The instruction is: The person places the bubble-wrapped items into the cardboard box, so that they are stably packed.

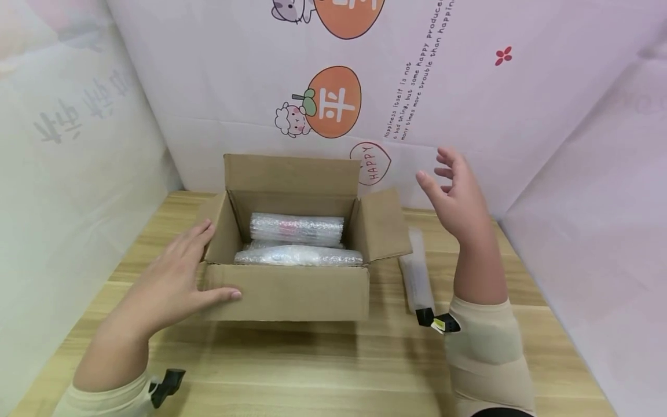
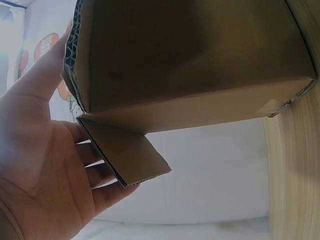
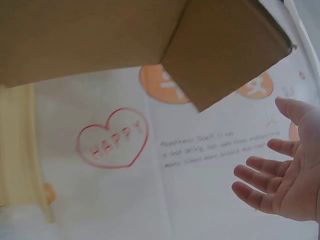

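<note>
An open cardboard box [image 1: 292, 200] stands on the table with its flaps folded outward. Inside lie bubble-wrapped packages; the rear one [image 1: 312, 230] shows a pink-red patch, and a whitish one [image 1: 297, 255] lies in front. My left hand [image 1: 174, 281] rests against the box's front left corner, its fingers straight along the left flap [image 2: 125, 152] and its thumb over the front flap [image 1: 292, 295]. To the right of the box my right hand [image 1: 458, 200] is raised in the air, fingers loosely spread, holding nothing. In the right wrist view, it is apart from the right flap [image 3: 225, 50].
Another bubble-wrapped package [image 1: 417, 278] lies on the wooden table [image 1: 292, 365], right of the box and partly under its right flap. A printed white sheet [image 1: 208, 81] rises behind the box, and white sheets stand at both sides.
</note>
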The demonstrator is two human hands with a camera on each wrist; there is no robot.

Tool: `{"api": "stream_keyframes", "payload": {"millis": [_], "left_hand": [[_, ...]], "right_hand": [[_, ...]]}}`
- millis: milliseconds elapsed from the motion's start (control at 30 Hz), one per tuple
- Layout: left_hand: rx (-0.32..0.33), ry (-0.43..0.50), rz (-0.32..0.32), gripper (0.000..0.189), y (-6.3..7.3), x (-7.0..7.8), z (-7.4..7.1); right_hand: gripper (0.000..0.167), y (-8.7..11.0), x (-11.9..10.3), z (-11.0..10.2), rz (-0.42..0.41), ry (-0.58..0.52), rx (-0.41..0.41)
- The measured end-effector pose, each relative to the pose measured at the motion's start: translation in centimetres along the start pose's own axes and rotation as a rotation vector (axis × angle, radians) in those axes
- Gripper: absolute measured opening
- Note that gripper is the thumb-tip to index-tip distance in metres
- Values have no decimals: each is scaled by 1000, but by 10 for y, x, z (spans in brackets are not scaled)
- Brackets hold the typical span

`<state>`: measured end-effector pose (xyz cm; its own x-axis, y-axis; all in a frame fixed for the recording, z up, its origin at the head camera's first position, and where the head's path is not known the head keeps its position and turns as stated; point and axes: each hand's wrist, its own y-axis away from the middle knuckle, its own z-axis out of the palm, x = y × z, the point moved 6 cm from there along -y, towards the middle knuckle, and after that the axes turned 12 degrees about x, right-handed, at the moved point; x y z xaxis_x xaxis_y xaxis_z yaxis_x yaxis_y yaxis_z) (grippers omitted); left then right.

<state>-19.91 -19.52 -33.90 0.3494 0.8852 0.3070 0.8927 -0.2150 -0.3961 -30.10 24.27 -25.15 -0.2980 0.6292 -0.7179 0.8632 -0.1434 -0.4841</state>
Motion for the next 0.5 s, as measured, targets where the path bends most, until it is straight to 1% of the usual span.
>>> {"api": "stream_keyframes", "payload": {"millis": [133,233,333,500], "left_hand": [[-1,-2,2,122,0,0,0],[-5,0,2,122,1,0,1],[-3,-1,2,122,1,0,0],[-9,-3,-4,122,1,-1,0]], "right_hand": [[76,10,29,0,48,35,2],[78,17,51,2,72,76,-12],[84,23,71,5,91,133,-50],[92,32,102,14,149,261,-142]]}}
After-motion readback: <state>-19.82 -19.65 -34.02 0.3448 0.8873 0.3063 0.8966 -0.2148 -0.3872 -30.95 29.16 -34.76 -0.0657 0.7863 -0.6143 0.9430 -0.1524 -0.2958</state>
